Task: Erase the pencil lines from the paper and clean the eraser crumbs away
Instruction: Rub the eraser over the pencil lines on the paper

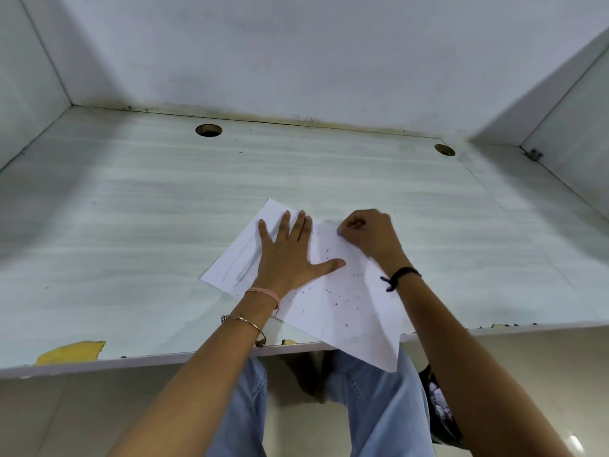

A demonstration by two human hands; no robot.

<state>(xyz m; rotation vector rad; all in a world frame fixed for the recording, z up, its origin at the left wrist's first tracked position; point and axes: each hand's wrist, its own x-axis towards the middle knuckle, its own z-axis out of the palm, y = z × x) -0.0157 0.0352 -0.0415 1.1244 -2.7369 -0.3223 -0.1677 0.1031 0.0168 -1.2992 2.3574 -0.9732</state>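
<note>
Head view: centre-frame paper [342,308] is pressed by the released left grip [286,255]; right grip [365,234] is curled, contents hidden.

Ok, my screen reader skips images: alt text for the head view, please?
A person's left hand presses flat on a sheet of paper on a pale desk; the right hand, fingers curled, touches it. Dark eraser crumbs speckle the paper.

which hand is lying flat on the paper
The left hand: its fingers are spread straight, flat on the paper. The right hand is curled up at the paper's far edge; anything it holds is hidden.
</note>
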